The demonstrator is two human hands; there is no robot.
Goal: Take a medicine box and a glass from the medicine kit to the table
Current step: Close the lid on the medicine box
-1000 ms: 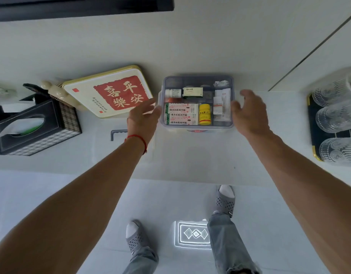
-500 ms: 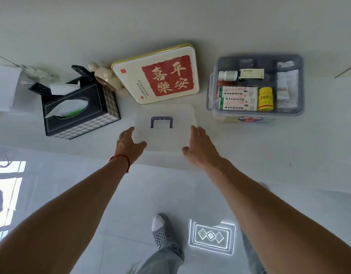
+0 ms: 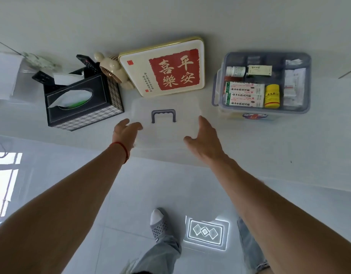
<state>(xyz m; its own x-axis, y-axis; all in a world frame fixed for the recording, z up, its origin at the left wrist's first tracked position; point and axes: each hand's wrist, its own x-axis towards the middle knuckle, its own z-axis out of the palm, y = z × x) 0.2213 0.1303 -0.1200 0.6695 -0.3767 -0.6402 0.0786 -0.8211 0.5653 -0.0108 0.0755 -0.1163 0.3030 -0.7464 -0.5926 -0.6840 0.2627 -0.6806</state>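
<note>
- On white table [image 3: 269, 147], near front edge: clear plastic lid [image 3: 164, 125] with grey handle [image 3: 163, 115], lying flat.
- left hand [image 3: 124, 133] at lid's left edge, fingers spread loosely, fingertips touching lid rim; not gripping anything. Red cord on wrist.
- right hand [image 3: 203, 141] at lid's right edge, fingers spread, thumb out over lid's near corner; touching lid side, nothing pinched.
- medicine kit [image 3: 263, 113] right of lid, apart from it, uncovered, clear tub with blue-grey tray on top, red cross badge on front wall.
- Inside kit tray: two red-white medicine boxes [image 3: 245, 93] stacked side by side at front left; yellow bottle [image 3: 272, 95] just right of them; small white bottle [image 3: 235, 71] and pale green box [image 3: 259, 70] behind; white sachets [image 3: 294, 86] in right compartment.
- Glass: not visible in kit from this view, cannot tell where it is.
- Behind lid, leaning on wall: cream tin tray [image 3: 164, 66] with red square and characters, gold rim.
- Left of lid: black plaid tissue box [image 3: 81, 103], tissue poking out; remote-like black items stuck behind it.
- Beige small fan [image 3: 111, 70] between tissue box and tin tray.
- Below: white floor, person's legs in grey trousers, grey slipper [image 3: 159, 224].
</note>
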